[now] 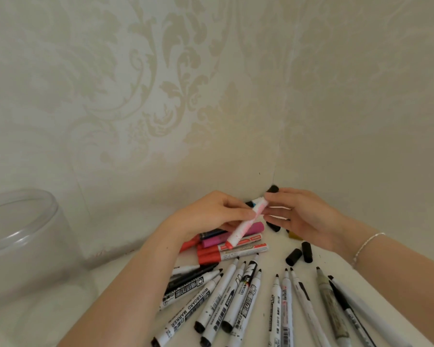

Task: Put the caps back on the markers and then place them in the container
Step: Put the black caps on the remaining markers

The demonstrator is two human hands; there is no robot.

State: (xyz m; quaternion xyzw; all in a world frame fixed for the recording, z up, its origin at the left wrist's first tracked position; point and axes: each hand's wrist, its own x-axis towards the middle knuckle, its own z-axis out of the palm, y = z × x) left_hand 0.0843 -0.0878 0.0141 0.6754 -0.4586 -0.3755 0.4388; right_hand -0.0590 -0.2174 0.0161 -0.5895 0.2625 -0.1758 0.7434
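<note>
Uncapped black markers (238,296) fan before left hand (211,214) gripping a red-stained marker (246,221); right hand (303,216) pinches its tip, black caps (300,254) beside.

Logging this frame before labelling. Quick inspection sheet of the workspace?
Surface: white table set in a wall corner.
Job's things: uncapped black markers fanned at front; capped red and pink markers piled behind; loose black caps; clear container at far left, contents not visible.
Clutter: nothing seen.
Hands: left hand holds a red-stained white marker; right hand pinches its far end.
Cables: nothing seen.
Surroundings: patterned wallpaper.
</note>
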